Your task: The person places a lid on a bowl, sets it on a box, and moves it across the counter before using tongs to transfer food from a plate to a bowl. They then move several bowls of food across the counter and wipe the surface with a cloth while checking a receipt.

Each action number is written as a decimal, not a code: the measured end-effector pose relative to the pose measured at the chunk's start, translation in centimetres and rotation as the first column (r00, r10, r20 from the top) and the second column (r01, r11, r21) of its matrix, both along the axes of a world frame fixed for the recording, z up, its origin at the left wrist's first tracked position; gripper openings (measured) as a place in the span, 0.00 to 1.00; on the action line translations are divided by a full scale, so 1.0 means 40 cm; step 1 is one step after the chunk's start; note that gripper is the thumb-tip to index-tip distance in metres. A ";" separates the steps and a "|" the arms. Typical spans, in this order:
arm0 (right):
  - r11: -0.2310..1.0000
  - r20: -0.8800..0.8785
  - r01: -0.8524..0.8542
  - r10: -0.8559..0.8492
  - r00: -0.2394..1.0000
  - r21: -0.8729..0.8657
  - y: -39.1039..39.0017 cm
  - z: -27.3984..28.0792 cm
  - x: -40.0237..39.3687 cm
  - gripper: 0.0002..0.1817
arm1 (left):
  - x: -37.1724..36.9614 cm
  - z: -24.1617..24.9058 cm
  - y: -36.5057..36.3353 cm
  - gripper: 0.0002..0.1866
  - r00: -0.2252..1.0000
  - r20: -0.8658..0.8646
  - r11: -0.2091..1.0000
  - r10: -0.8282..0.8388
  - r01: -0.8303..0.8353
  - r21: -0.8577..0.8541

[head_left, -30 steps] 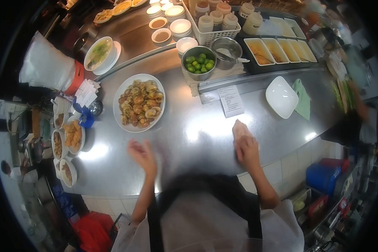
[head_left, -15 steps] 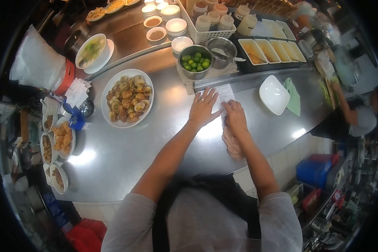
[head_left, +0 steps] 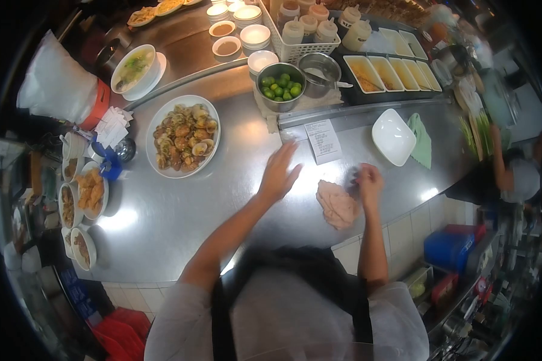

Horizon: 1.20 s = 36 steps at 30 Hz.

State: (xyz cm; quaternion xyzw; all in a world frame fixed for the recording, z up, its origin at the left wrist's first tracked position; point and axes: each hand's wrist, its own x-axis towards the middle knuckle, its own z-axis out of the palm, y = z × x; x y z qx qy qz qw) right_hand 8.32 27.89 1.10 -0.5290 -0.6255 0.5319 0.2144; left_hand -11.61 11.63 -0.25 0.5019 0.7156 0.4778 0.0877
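My left hand is raised over the steel counter, fingers spread and slightly blurred, holding nothing. Just to its right lies a printed paper slip, flat and fully visible. My right hand is closed, fingers curled round a small dark thing with a reddish spot, too blurred to name. A crumpled pinkish cloth rests on the counter left of that hand. Further left stands a large white plate of clams. An unfilled white square bowl sits right of the slip, beside a green cloth.
Behind the slip are a metal pot of green limes, a basket of squeeze bottles and sauce trays. A soup bowl and several food bowls stand at left. A co-worker is at far right.
Both hands have come off the paper slip. My left hand moved back and left; my right moved toward me and right, now with a small dark thing in it, uncovering the pinkish cloth.
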 end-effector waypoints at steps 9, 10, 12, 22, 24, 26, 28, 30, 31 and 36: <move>0.932 -0.459 0.272 -0.357 0.814 -0.241 0.225 -0.045 0.071 0.17 | -0.091 -0.037 -0.460 0.28 0.252 0.928 0.756 0.276 -0.652 -0.048; 0.937 -0.436 0.303 -0.350 0.829 -0.175 0.227 -0.046 0.067 0.16 | -0.115 -0.030 -0.463 0.28 0.233 0.953 0.751 0.192 -0.661 0.010; 0.951 -0.374 0.288 -0.309 0.875 -0.111 0.210 -0.038 0.088 0.15 | -0.154 -0.015 -0.458 0.27 0.280 0.946 0.764 0.164 -0.643 0.058; 0.805 -0.239 -0.482 0.421 0.875 -0.347 -0.026 0.179 -0.020 0.16 | -0.234 -0.066 -0.423 0.23 0.199 0.974 0.743 0.106 -0.667 0.055; 0.674 -0.341 -0.621 0.520 0.783 -0.399 -0.052 0.210 -0.176 0.15 | -0.240 -0.097 -0.422 0.23 0.251 0.959 0.723 0.132 -0.686 0.080; 0.619 -0.416 -0.735 0.613 0.672 -0.275 -0.046 0.207 -0.349 0.16 | -0.215 -0.104 -0.431 0.24 0.279 0.946 0.721 0.166 -0.689 0.077; 0.714 -0.514 -0.671 0.507 0.692 -0.199 -0.076 0.267 -0.547 0.15 | -0.200 -0.080 -0.420 0.24 0.335 0.909 0.720 0.247 -0.691 0.059; 0.770 -0.567 -0.635 0.498 0.656 -0.059 -0.079 0.291 -0.767 0.14 | -0.182 -0.058 -0.412 0.25 0.371 0.889 0.710 0.268 -0.700 0.078; 0.799 -0.632 -0.600 0.448 0.632 -0.034 -0.086 0.304 -0.863 0.14 | -0.175 -0.054 -0.410 0.27 0.398 0.870 0.709 0.291 -0.700 0.083; 0.883 -0.472 -0.465 0.385 0.793 -0.061 -0.080 0.234 -1.334 0.19 | -0.165 -0.087 -0.416 0.33 0.454 0.806 0.699 0.380 -0.711 0.072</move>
